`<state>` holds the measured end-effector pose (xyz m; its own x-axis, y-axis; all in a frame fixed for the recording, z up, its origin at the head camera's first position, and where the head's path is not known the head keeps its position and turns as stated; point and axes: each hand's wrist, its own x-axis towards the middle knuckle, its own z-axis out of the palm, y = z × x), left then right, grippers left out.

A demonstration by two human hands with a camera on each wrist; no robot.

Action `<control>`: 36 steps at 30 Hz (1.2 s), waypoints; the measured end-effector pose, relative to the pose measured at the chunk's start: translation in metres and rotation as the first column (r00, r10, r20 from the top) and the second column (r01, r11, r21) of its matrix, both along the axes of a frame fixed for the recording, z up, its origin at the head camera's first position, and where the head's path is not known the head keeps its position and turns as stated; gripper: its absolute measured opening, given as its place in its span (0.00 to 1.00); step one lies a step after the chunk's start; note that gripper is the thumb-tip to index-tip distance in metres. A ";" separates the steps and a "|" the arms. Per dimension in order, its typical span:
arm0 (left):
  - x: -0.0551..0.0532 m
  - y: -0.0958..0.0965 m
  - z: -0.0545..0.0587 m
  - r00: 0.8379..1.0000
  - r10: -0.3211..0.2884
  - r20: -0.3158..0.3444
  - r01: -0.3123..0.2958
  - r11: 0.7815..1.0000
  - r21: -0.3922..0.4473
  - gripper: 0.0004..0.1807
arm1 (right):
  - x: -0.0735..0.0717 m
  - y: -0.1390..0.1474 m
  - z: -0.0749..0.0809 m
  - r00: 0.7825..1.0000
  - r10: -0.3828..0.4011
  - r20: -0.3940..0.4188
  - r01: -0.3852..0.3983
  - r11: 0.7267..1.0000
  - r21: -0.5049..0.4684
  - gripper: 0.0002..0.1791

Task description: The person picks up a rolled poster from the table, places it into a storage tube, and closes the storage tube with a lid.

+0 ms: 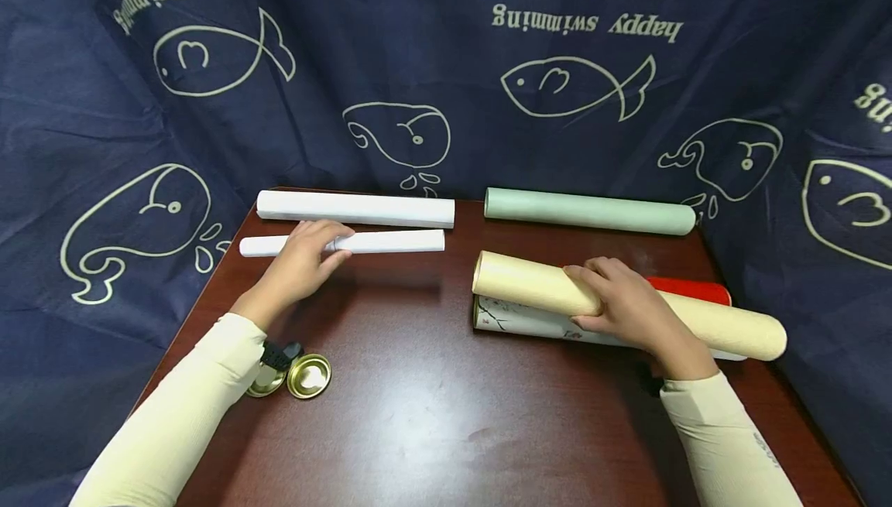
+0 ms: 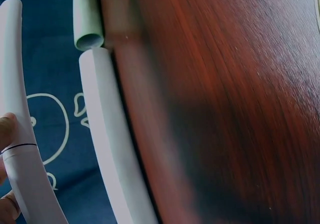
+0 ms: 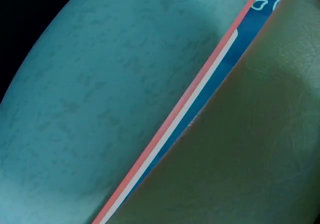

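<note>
Pinching a slim white roll [image 1: 397, 241] near its middle with the left hand [image 1: 303, 255]; grasping a cream tube [image 1: 526, 281] from above with the right hand [image 1: 630, 307], slantwise over a printed tube [image 1: 519, 320] and beside a red tube [image 1: 690, 288]. Clearer from the left wrist: a dark line ringing the slim roll, and the hollow mouth of a green tube [image 2: 90, 41]. From the right wrist, mostly blurred surfaces, hard to tell. Reaching forward with both forearms, backs of hands upward. Farther out, a thicker white roll [image 1: 355, 209], shiny gold lids [image 1: 310, 376], glossy wooden table [image 1: 404, 422].
</note>
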<state>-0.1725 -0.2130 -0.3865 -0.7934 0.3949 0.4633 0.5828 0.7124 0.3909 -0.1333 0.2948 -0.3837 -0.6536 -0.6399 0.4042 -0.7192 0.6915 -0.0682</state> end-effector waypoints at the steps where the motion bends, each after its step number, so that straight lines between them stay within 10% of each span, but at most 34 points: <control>1: 0.002 0.000 0.001 1.000 0.002 0.003 -0.002 1.000 0.003 0.16 | 0.002 -0.001 -0.001 1.000 -0.003 0.000 0.003 1.000 -0.001 0.42; 12: 0.009 0.004 0.005 0.999 -0.013 -0.043 0.014 1.000 0.028 0.16 | 0.020 -0.016 -0.012 1.000 -0.024 -0.006 0.024 1.000 -0.019 0.40; 36: 0.021 0.014 0.007 0.997 -0.054 -0.046 0.052 0.997 -0.056 0.16 | 0.010 -0.032 -0.029 0.999 -0.031 0.022 0.033 0.991 -0.133 0.42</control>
